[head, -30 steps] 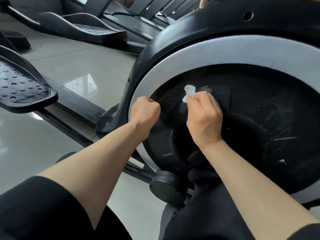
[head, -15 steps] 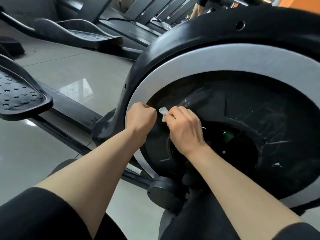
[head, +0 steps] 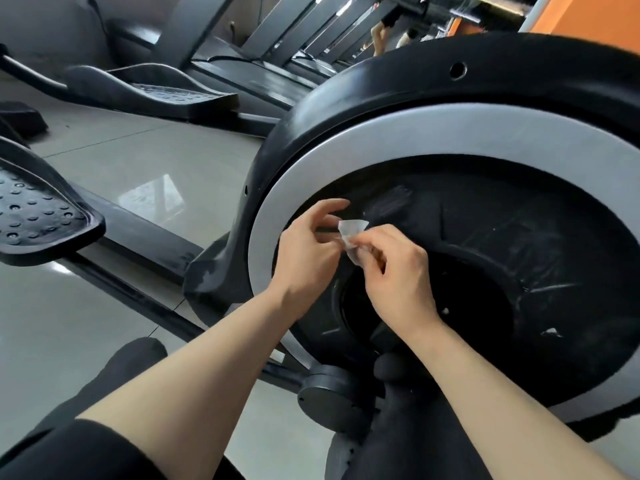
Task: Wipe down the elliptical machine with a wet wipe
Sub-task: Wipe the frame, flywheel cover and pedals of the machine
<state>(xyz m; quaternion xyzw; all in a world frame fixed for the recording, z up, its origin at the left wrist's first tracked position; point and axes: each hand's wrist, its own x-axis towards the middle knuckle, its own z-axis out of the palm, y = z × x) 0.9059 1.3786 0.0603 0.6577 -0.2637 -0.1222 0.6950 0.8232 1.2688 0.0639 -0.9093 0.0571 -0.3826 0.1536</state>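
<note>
- Nearest, both forearms reach forward from black sleeves (head: 79,448).
- Right hand (head: 398,271) pinches a small white wet wipe (head: 351,233) with curled fingertips.
- Left hand (head: 308,247) pinches the wipe's left edge, remaining fingers loosely spread.
- Wipe held just before the elliptical's black flywheel cover (head: 502,254), inside its grey ring (head: 450,133).
- Farther left: studded pedal (head: 38,216), tiled floor (head: 138,174).

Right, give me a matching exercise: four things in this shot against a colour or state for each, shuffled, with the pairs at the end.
Things:
1. wet wipe
2. ring on the wheel cover
3. foot pedal
4. floor

Colour or state:
A. glossy grey tiles
B. black, studded with round bumps
C. pale grey band
D. white, pinched between both hands

Pairs: 1-D, 2-C, 3-B, 4-A
</note>
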